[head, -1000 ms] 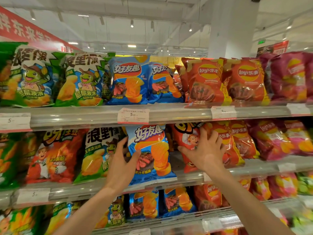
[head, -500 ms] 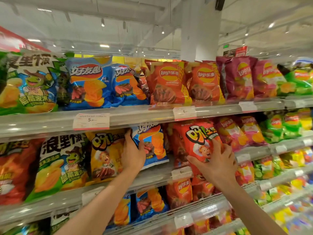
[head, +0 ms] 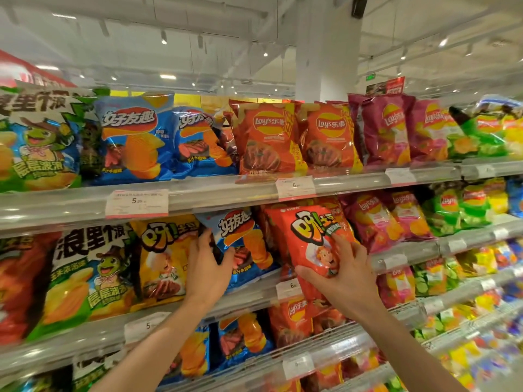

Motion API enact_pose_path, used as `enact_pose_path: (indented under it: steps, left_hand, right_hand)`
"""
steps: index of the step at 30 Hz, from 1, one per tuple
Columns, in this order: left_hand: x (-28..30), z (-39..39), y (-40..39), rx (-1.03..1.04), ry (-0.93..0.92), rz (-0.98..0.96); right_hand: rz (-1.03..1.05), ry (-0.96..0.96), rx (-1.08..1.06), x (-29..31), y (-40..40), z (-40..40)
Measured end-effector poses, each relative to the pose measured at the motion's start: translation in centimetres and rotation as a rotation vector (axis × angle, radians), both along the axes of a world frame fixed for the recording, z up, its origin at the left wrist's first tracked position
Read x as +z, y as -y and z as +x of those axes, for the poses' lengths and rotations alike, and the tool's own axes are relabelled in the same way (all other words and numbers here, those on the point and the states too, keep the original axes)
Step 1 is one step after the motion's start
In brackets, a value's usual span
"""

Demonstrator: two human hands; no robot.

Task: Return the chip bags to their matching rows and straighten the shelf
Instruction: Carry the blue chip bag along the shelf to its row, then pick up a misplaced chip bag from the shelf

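On the middle shelf [head: 249, 299] a blue chip bag [head: 243, 250] leans tilted, and my left hand [head: 208, 267] grips its left edge. To its right my right hand [head: 343, 275] holds a red cartoon chip bag [head: 314, 236] by its lower part, out in front of the red Lay's row. A yellow cartoon bag [head: 164, 258] and a green frog bag [head: 90, 273] stand left of the blue one. On the top shelf, two matching blue bags [head: 133, 140] stand beside red Lay's bags [head: 267, 140].
The top shelf rail [head: 226, 193] with price tags runs just above my hands. Magenta Lay's bags [head: 382, 219] and green bags [head: 458, 210] fill the shelves to the right. More blue and red bags sit on the lower shelf [head: 325, 352]. A white pillar [head: 325, 52] rises behind.
The view has swung right. My right hand closed on the red cartoon bag and drew it forward off the shelf. My left hand shifted to the blue bag's left edge, pushing it back.
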State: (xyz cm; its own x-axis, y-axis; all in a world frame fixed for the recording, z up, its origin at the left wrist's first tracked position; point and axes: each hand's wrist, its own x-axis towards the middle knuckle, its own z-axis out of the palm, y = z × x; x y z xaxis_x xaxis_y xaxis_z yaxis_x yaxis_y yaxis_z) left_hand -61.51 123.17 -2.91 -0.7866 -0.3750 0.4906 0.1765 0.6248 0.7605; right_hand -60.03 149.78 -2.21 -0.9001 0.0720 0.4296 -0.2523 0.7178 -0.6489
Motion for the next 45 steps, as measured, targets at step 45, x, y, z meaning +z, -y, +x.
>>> enact_pose_path:
  steps: [45]
  left_hand:
    - [-2.2,51.7,45.9,0.318,-0.038,0.544]
  right_hand:
    - [-0.127,0.202,1.258,-3.3,60.1,32.1]
